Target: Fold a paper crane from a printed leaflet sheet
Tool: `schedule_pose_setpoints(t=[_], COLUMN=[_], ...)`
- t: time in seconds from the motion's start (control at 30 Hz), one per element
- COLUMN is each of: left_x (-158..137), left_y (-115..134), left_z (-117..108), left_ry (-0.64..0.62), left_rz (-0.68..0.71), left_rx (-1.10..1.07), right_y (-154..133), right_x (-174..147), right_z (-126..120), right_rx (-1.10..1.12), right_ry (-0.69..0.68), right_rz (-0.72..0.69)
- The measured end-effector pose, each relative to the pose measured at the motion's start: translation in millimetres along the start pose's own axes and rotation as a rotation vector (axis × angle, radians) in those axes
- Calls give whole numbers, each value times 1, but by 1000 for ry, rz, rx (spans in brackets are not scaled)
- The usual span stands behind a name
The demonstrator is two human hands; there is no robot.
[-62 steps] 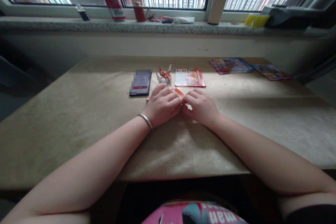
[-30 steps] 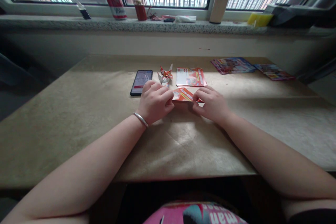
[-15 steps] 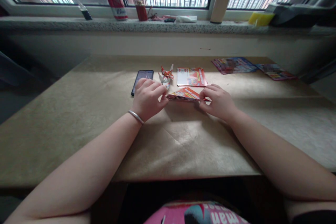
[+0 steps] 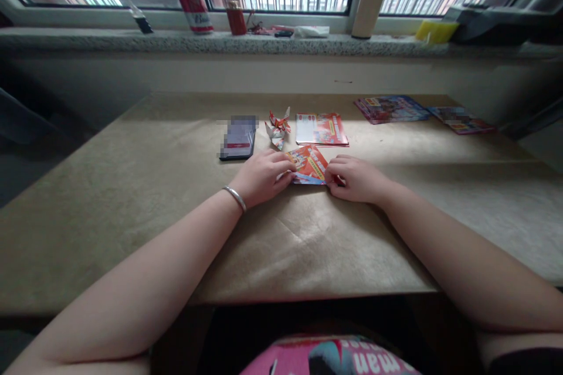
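A folded sheet of printed red-orange paper point(image 4: 309, 163) lies on the table between my hands, its near edge showing a bluish strip. My left hand point(image 4: 266, 176), with a silver bangle at the wrist, is closed on the paper's left corner. At the right corner, my right hand point(image 4: 357, 178) has its fingers curled and pinched on the sheet. Just beyond the paper sit red and white folded paper figures point(image 4: 278, 128), apparently origami, and a small stack of printed sheets point(image 4: 322, 129). The fingertips partly cover both corners.
A phone point(image 4: 240, 137) lies left of the paper figures. Colourful printed packets point(image 4: 393, 109) rest at the table's far right. On the windowsill point(image 4: 167, 42) stand a red can point(image 4: 195, 10), a red lighter-like container point(image 4: 236, 17) and a yellow object point(image 4: 436, 31).
Both hands have come lower and nearer to me with the paper. The sheet, seen before as a raised, narrow triangle, now lies flatter with more of its printed face showing.
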State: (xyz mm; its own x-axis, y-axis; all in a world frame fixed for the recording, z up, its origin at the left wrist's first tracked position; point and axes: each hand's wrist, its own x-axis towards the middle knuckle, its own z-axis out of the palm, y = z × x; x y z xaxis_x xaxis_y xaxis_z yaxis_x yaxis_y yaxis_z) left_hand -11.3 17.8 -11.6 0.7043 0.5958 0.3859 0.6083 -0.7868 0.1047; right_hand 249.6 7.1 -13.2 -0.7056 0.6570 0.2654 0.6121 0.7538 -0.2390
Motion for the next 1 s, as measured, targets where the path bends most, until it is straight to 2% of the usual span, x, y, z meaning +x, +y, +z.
schedule_pose_setpoints(t=[0.17, 0.3, 0.4, 0.53, 0.73, 1.0], left_x=[-1, -4, -5, -5, -3, 0], left_y=[1, -1, -3, -6, -5, -3], left_z=[3, 9, 12, 13, 9, 7], left_ry=[-71, -105, -120, -144, -87, 72], left_rz=[2, -6, -37, -16, 67, 170], left_rx=[-5, 14, 17, -8, -50, 75], right_y=[5, 9, 13, 19, 26, 26], right_x=[0, 0, 0, 0, 1, 1], right_z=[2, 4, 6, 9, 13, 12], right_rx=[65, 53, 38, 62, 181, 201], right_ry=[16, 104, 163, 173, 178, 233], right_rz=[34, 88, 82, 52, 31, 37])
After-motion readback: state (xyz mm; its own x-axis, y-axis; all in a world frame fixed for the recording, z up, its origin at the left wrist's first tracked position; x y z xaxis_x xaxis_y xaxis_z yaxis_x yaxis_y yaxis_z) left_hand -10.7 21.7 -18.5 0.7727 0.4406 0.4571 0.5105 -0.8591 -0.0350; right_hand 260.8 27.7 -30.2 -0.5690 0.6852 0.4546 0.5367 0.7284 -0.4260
